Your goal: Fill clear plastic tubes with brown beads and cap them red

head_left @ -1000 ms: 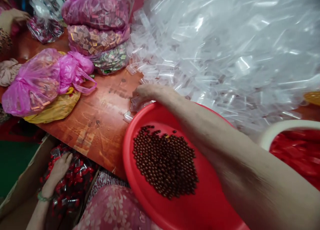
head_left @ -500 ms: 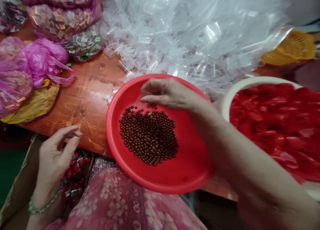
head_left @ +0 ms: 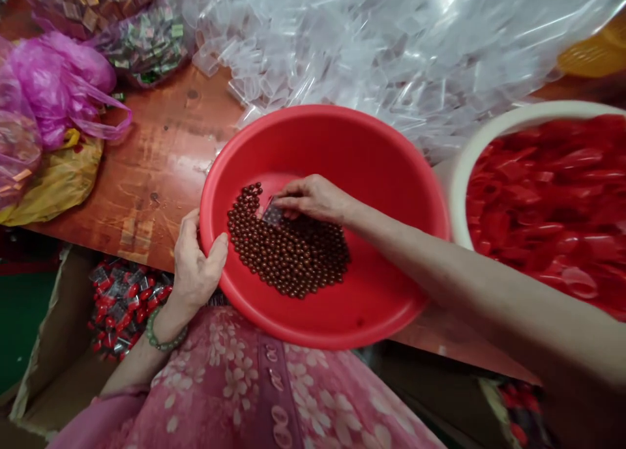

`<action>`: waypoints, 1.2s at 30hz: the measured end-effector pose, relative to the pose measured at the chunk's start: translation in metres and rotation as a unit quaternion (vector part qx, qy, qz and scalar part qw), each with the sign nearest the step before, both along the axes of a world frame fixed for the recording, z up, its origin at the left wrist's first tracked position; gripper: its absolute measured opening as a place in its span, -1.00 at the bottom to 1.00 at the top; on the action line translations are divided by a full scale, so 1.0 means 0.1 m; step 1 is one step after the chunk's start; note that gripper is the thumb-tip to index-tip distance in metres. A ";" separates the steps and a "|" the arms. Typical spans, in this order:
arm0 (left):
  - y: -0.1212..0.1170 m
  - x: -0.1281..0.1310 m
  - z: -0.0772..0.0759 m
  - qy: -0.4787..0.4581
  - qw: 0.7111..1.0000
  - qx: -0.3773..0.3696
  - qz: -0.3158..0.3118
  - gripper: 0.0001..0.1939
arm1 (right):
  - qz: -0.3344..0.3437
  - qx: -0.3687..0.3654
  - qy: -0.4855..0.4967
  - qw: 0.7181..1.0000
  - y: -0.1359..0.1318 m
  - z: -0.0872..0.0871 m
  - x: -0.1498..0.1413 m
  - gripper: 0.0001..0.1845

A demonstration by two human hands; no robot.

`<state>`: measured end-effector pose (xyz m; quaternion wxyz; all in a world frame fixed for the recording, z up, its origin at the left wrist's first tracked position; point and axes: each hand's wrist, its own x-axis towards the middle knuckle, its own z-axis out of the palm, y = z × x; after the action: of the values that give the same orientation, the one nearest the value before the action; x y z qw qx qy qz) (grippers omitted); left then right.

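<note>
My left hand (head_left: pixel 198 263) is closed on the left rim of a red plastic basin (head_left: pixel 391 305), thumb inside and fingers outside. Small shiny brown balls (head_left: pixel 293 263) lie heaped on the basin's floor, towards its left side. Among them, at the far edge of the heap, my right hand (head_left: pixel 315 200) pinches a small clear plastic case (head_left: pixel 272 213). The case is tilted down into the balls, and some dark balls seem to show through its wall. The fingertips of my right hand are partly hidden.
Clear plastic cases (head_left: pixel 342 64) are piled behind the basin. At the right stands a white tub (head_left: pixel 460 175) of red plastic parts (head_left: pixel 548 208). Pink bags (head_left: pixel 59 77) lie at the left on the wooden table (head_left: pixel 156 169). Below, a cardboard box (head_left: pixel 53 338) holds red-capped clear pieces (head_left: pixel 124 305).
My left hand has come from beside the table onto the basin's rim. My right hand has lowered the clear case into the balls. The view has shifted slightly.
</note>
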<state>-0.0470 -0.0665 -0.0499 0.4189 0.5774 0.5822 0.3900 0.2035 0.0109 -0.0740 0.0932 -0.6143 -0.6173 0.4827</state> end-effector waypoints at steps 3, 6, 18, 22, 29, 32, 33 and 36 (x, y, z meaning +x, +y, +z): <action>0.00 0.01 -0.01 0.000 1.000 0.021 -0.001 -0.61 | 0.021 -0.088 0.061 0.994 -0.26 -0.03 -0.11 -0.83; 0.00 0.03 -0.01 0.009 0.999 0.034 0.000 -0.64 | 0.031 -0.174 0.091 0.980 -0.49 -0.03 -0.19 -0.83; -0.01 -0.04 0.02 0.133 0.980 0.142 -0.036 -0.47 | -0.067 -0.448 0.262 0.852 -0.57 -0.01 -0.26 -0.82; 0.02 -0.11 0.22 0.178 0.941 0.258 -0.126 -0.28 | -0.088 -0.406 0.330 0.848 -0.45 0.09 -0.31 -0.83; 0.20 0.06 0.45 0.115 0.905 0.228 -0.340 -0.60 | -0.102 -0.309 0.461 0.826 -0.45 0.38 -0.46 -0.72; 0.29 0.16 0.50 0.001 0.925 0.177 -0.336 -0.74 | -0.105 -0.271 0.477 0.829 -0.52 0.45 -0.46 -0.63; 0.30 0.19 0.52 -0.036 0.930 0.153 -0.333 -0.78 | -0.102 -0.257 0.474 0.836 -0.54 0.47 -0.44 -0.59; 0.30 0.25 0.57 -0.111 0.933 0.098 -0.328 -0.84 | -0.092 -0.194 0.435 0.875 -0.58 0.51 -0.33 -0.48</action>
<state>-0.0224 -0.0363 0.0069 0.5267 0.7276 0.2693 0.3474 0.1705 -0.0473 -0.0232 0.2751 -0.4022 -0.3496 0.8002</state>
